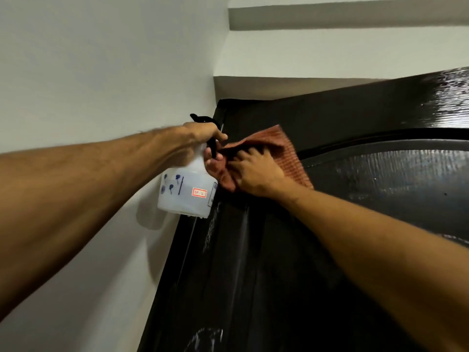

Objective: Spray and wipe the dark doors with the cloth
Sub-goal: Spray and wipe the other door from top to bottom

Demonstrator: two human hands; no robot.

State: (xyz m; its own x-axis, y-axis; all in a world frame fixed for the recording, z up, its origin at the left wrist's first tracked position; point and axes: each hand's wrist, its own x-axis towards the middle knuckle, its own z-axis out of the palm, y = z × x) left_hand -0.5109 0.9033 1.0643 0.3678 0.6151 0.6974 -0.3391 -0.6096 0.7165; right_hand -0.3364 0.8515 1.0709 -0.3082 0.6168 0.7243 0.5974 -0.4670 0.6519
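A glossy dark door [266, 262] fills the lower right, with an arched inset panel [396, 179] and wet streaks down its left part. My left hand [203, 138] grips the neck and black trigger of a translucent white spray bottle [187, 191] at the door's upper left corner. A reddish-brown cloth [286, 151] lies against the door just right of the bottle. My right hand [256, 171] presses the cloth onto the door with its fingers spread over it. The bottle's nozzle is partly hidden behind my left hand.
A pale wall [101, 72] runs along the left and meets the door frame at a corner. Above the door are a white lintel [330, 57] and stepped ceiling ledges. The door's top band [444, 97] shines at the far right.
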